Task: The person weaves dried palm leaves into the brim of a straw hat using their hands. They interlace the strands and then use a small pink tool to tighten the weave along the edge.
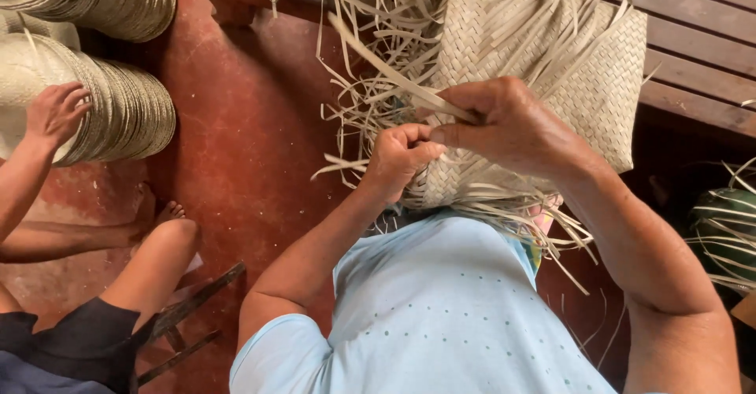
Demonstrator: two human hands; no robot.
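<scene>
The woven palm basket [543,71] sits in the upper middle of the frame, up against my lap. It is not done, and many loose palm strips [370,118] stick out of its top and left side. I cannot see if anything is inside it.

My right hand [504,126] lies over the front of the basket. Its thumb and fingers are pinched tight on one long flat strip [394,75] that points up to the left. My left hand [398,157] is just beside it, lower and to the left, curled shut on thin strips at the basket's bottom edge.

At the upper left are stacks of woven hats [118,102] on the red floor [244,142]. Another person's hand [55,112] rests on one stack. A wooden bench [701,39] is at the upper right.
</scene>
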